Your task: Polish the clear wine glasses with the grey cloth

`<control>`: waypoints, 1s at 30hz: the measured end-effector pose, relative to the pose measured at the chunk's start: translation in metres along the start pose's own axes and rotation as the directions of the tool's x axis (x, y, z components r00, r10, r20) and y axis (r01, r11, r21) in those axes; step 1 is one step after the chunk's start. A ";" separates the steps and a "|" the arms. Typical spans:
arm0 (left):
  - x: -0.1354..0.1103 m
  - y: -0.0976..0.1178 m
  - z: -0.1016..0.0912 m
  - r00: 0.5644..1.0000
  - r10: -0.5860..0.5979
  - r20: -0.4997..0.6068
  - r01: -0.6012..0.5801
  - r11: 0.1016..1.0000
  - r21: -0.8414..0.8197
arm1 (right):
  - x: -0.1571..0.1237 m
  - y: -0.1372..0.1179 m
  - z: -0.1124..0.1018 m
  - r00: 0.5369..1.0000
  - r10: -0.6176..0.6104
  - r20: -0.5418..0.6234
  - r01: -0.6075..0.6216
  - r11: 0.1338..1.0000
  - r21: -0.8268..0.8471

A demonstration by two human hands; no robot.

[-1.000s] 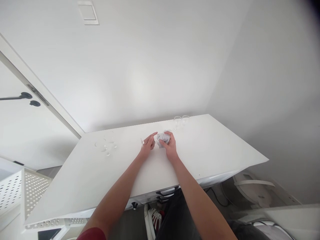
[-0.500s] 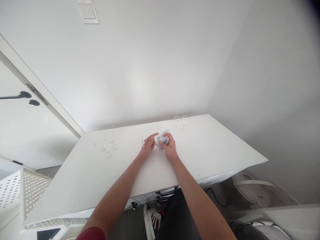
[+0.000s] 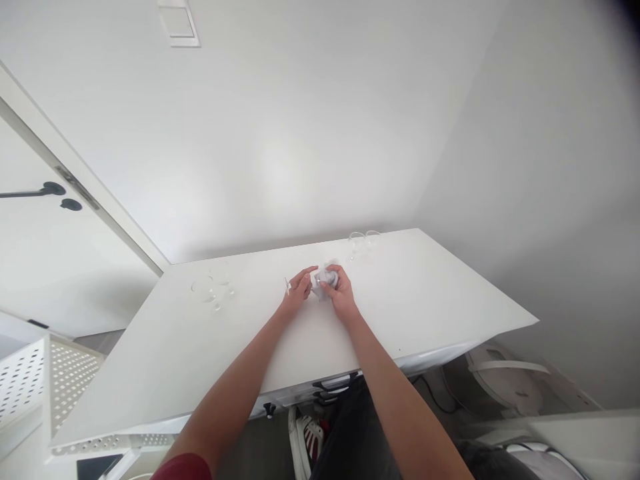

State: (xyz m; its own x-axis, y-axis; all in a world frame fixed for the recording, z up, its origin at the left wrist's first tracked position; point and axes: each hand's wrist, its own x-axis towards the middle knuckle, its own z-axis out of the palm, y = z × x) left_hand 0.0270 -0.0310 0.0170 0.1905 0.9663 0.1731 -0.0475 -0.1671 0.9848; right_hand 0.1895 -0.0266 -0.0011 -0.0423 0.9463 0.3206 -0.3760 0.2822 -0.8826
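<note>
Near the middle of the white tabletop (image 3: 410, 300), my left hand (image 3: 301, 287) is closed around a clear glass held on its side. The round foot (image 3: 288, 286) of the glass shows left of my fingers, while its bowl lies toward my right hand, mostly hidden. A light grey cloth (image 3: 320, 292) is gripped in my right hand (image 3: 342, 291) and pressed around the bowl end. My left index finger points out toward the cloth. Two clear glasses (image 3: 203, 289) stand to the left, and two more clear glasses (image 3: 364, 245) stand at the back right.
A white wall rises behind the table, with a light switch (image 3: 179, 24) on it. The door (image 3: 45, 267) with a black handle is at left. Beside the table's left end is a white perforated rack (image 3: 70, 373). A round white appliance (image 3: 505, 383) sits below the right edge.
The view shifts very slightly. Both hands stay in place on the glass and cloth, with the cloth turned a little in my right hand.
</note>
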 end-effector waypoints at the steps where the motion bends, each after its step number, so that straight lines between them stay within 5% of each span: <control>1: 0.000 0.000 0.001 1.000 0.004 0.008 -0.004 1.000 -0.004 | 0.000 0.000 0.000 0.999 -0.008 -0.033 0.009 1.000 0.018; 4: 0.000 0.001 0.004 1.000 0.021 0.010 -0.021 1.000 -0.005 | -0.001 -0.003 0.001 0.997 -0.021 -0.076 0.022 1.000 0.008; 9: -0.001 0.001 0.000 1.000 0.027 0.009 -0.027 1.000 -0.006 | -0.002 -0.005 0.003 0.999 0.041 0.033 -0.040 0.998 -0.038; 14: 0.001 -0.006 0.004 0.999 -0.019 0.043 0.021 0.999 -0.036 | 0.002 -0.002 -0.005 0.995 0.077 -0.059 -0.061 0.971 0.230; 20: 0.008 -0.012 -0.003 0.978 -0.154 -0.138 0.135 0.981 -0.139 | 0.005 -0.008 -0.015 0.984 0.047 -0.170 0.026 0.915 0.404; 25: 0.007 -0.004 -0.010 0.942 -0.319 0.106 0.335 0.871 -0.360 | 0.003 -0.009 -0.005 0.996 0.041 -0.081 -0.015 0.955 0.297; 30: 0.003 0.000 -0.010 0.919 -0.277 0.278 0.339 0.919 -0.203 | 0.003 -0.010 -0.004 0.987 0.018 -0.158 0.022 0.968 0.248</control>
State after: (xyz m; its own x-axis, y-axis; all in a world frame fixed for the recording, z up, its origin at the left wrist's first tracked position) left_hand 0.0179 -0.0263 0.0172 0.4614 0.8803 -0.1102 -0.1778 0.2134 0.9607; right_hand 0.1969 -0.0258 0.0070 0.0979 0.9643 0.2462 -0.5948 0.2550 -0.7623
